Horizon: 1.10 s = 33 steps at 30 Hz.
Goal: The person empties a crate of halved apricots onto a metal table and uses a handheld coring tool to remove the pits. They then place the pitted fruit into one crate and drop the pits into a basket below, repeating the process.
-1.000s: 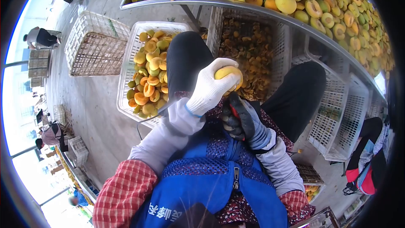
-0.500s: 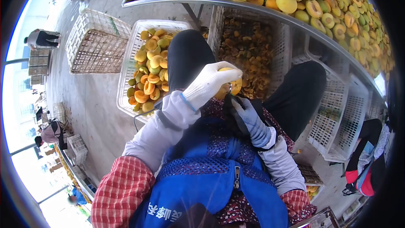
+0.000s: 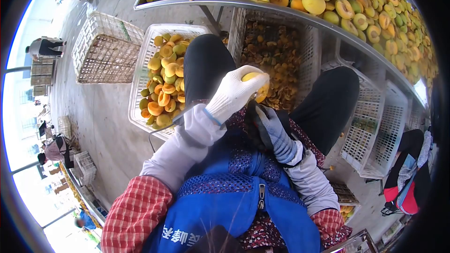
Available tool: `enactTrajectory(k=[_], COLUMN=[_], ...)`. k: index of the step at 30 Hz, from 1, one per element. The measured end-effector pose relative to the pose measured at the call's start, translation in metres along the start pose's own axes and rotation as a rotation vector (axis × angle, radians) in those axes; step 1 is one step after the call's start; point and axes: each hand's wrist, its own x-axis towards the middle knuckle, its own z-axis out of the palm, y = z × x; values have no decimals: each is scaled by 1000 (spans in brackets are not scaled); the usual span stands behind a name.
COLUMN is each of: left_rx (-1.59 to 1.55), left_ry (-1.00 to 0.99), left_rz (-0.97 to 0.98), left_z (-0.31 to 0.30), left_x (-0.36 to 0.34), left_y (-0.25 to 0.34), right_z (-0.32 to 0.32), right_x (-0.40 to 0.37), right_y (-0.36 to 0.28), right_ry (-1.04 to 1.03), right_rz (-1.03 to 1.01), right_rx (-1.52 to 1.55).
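My left hand (image 3: 238,91), in a white knit glove, is closed around a yellow peach (image 3: 262,93) held above my lap. Just below it, my right hand (image 3: 269,129), in a blue-grey glove with a black palm, is curled closed close to the fruit. Whatever it grips is hidden by the dark glove. To the left of my knee stands a white crate (image 3: 136,98) with peach halves (image 3: 168,72) in it, several showing orange hollows. Between my knees, a crate (image 3: 311,58) holds brownish scraps (image 3: 269,51).
A metal-edged table (image 3: 276,7) heaped with halved peaches (image 3: 347,9) runs across the top. An upturned-looking white crate (image 3: 108,49) stands on the left floor, with more crates (image 3: 375,126) at right. A seated person (image 3: 410,173) is at far right; other people are in the left background.
My right hand has drawn slightly down and away from the peach, and the metal bit seen between the hands is out of sight. My left hand keeps the peach, turned a little.
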Motion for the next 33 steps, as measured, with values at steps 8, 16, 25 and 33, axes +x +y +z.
enactTrajectory(k=[8, 16, 25, 33], left_rx=[-173, -444, -393, -344], left_ry=[-61, -24, 19, -42], left_rz=[-118, 60, 68, 116], left_z=[5, 20, 7, -19], left_x=[2, 2, -5, -14], left_y=[-10, -22, -22, -19], right_z=[8, 3, 18, 40], right_x=[-22, -17, -24, -26], right_y=[-25, -25, -35, -35], right_ry=[-344, -446, -240, -18], right_rz=[341, 278, 296, 168], right_rx=[306, 425, 155, -188])
